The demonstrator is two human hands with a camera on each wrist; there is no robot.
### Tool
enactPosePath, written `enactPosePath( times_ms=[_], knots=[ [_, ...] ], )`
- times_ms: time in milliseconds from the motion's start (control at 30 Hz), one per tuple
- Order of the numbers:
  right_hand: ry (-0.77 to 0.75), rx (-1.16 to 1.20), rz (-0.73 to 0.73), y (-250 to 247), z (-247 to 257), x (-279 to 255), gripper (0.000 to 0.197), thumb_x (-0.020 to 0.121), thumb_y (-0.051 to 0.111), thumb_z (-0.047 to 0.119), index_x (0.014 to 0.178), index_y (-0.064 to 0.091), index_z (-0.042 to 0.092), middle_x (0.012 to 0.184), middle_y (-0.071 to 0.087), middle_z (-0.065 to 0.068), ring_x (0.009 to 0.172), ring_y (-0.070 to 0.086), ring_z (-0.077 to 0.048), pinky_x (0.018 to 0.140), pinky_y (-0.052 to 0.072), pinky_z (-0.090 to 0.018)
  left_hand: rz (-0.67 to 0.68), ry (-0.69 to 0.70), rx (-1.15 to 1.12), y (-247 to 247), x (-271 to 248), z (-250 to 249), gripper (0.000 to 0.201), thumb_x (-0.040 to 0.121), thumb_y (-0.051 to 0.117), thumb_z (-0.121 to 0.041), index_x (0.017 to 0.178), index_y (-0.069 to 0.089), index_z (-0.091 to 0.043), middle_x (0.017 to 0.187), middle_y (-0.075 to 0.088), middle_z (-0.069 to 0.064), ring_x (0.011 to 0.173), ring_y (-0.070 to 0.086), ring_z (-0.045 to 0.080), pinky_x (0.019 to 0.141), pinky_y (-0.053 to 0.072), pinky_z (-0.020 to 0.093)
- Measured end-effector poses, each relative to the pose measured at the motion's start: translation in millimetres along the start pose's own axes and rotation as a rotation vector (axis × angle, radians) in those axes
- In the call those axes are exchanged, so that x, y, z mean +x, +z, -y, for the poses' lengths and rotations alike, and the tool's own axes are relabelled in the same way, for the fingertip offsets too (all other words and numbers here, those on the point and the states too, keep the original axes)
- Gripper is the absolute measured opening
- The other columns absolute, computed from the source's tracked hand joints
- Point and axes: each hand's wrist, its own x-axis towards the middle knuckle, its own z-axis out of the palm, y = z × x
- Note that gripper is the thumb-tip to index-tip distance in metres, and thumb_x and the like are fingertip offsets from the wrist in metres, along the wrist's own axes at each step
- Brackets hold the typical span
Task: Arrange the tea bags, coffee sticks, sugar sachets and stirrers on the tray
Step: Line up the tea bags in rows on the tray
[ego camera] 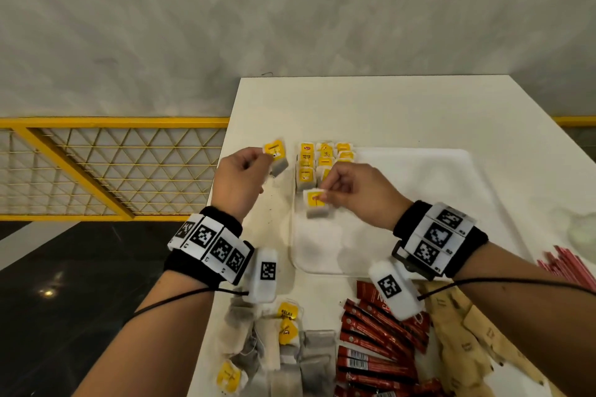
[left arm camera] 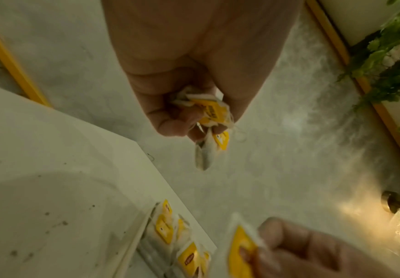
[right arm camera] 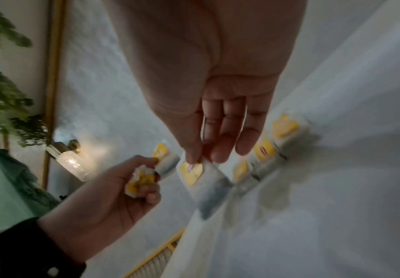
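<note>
Our right hand [ego camera: 354,190] pinches one tea bag [ego camera: 316,201] by its tag over the tray [ego camera: 419,203]; hanging loose, it could swing and knock the rows [ego camera: 322,161] at twelve o'clock. Our left hand [ego camera: 242,177], at nine o'clock, grips spare bags [left arm camera: 209,120] that could slip.

Yellow-tagged tea bags [ego camera: 324,159]; white tray [ego camera: 419,171]; red coffee sticks [ego camera: 374,342]; yellow railing [ego camera: 96,167].
</note>
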Motion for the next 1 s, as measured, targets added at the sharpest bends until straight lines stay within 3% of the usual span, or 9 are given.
enactPosePath(
  times_ms=[100, 233, 400, 500, 567, 633, 700, 833, 1000],
  knots=[
    [0.132, 0.014, 0.051, 20, -20, 13, 0.018, 0.081, 0.074, 0.009, 0.074, 0.061, 0.019, 0.067, 0.060, 0.005, 0.059, 0.056, -0.008, 0.063, 0.045, -0.024, 0.021, -0.009, 0.031, -3, -3, 6, 0.029, 0.088, 0.058, -0.013, 0.060, 0.059, -0.021, 0.049, 0.044, -0.007, 0.052, 0.041, 0.016, 0.052, 0.040, 0.023],
    [0.202, -0.066, -0.115, 33, -30, 30, 0.015, 0.081, 0.075, 0.015, 0.075, 0.061, 0.019, 0.072, 0.060, 0.009, 0.065, 0.053, -0.003, 0.057, 0.039, -0.006, 0.053, -0.034, 0.071, -3, -8, 16, 0.025, 0.084, 0.060, -0.021, 0.059, 0.061, -0.023, 0.053, 0.044, -0.003, 0.054, 0.042, 0.017, 0.056, 0.040, 0.026],
    [0.209, -0.119, -0.226, 36, -32, 42, 0.011, 0.080, 0.075, 0.017, 0.081, 0.065, 0.017, 0.077, 0.062, 0.006, 0.073, 0.055, -0.008, 0.058, 0.037, -0.001, 0.050, -0.053, 0.086, -6, -7, 21, 0.017, 0.078, 0.059, -0.027, 0.063, 0.066, -0.027, 0.053, 0.046, -0.005, 0.050, 0.045, 0.012, 0.051, 0.043, 0.021],
    [0.228, -0.146, -0.228, 37, -31, 44, 0.011, 0.079, 0.076, 0.016, 0.084, 0.066, 0.013, 0.074, 0.060, 0.006, 0.075, 0.055, -0.011, 0.058, 0.037, -0.001, 0.070, -0.077, 0.058, -6, -9, 20, 0.018, 0.082, 0.061, -0.023, 0.065, 0.065, -0.026, 0.049, 0.045, -0.009, 0.049, 0.044, 0.011, 0.050, 0.044, 0.021],
    [0.229, -0.126, -0.212, 35, -30, 43, 0.016, 0.078, 0.077, 0.016, 0.089, 0.066, 0.012, 0.075, 0.061, 0.005, 0.077, 0.057, -0.012, 0.060, 0.038, -0.003, 0.100, -0.109, 0.020, -5, -11, 18, 0.029, 0.085, 0.062, -0.019, 0.057, 0.063, -0.026, 0.046, 0.042, -0.009, 0.048, 0.041, 0.013, 0.053, 0.042, 0.025],
    [0.171, -0.134, -0.243, 29, -25, 41, 0.018, 0.079, 0.076, 0.023, 0.094, 0.068, 0.016, 0.086, 0.066, 0.001, 0.083, 0.060, -0.013, 0.071, 0.041, -0.012, 0.123, -0.180, -0.060, -4, -12, 15, 0.038, 0.089, 0.061, -0.011, 0.053, 0.062, -0.024, 0.044, 0.040, -0.009, 0.045, 0.038, 0.012, 0.055, 0.041, 0.029],
    [0.072, -0.158, -0.302, 22, -11, 39, 0.013, 0.085, 0.069, 0.030, 0.095, 0.070, 0.022, 0.093, 0.066, 0.002, 0.087, 0.060, -0.007, 0.076, 0.041, -0.018, 0.141, -0.228, -0.128, -2, -12, 12, 0.034, 0.090, 0.061, -0.009, 0.057, 0.064, -0.019, 0.043, 0.040, -0.008, 0.043, 0.037, 0.010, 0.055, 0.041, 0.029],
    [-0.007, 0.043, -0.166, 10, 22, 32, 0.014, 0.092, 0.062, 0.026, 0.097, 0.072, 0.017, 0.082, 0.064, 0.017, 0.064, 0.053, 0.010, 0.065, 0.038, -0.008, 0.201, -0.248, -0.141, 6, -15, 3, 0.020, 0.090, 0.061, -0.009, 0.071, 0.066, -0.008, 0.048, 0.041, -0.003, 0.046, 0.036, 0.012, 0.053, 0.042, 0.027],
    [-0.016, 0.027, -0.053, 2, 28, 27, 0.006, 0.087, 0.068, 0.015, 0.083, 0.071, 0.014, 0.070, 0.062, 0.009, 0.056, 0.051, 0.002, 0.065, 0.042, -0.016, 0.253, -0.221, -0.117, 13, -19, -4, 0.011, 0.089, 0.062, -0.011, 0.083, 0.070, -0.006, 0.071, 0.048, 0.011, 0.054, 0.041, 0.015, 0.050, 0.044, 0.025]
  ],
)
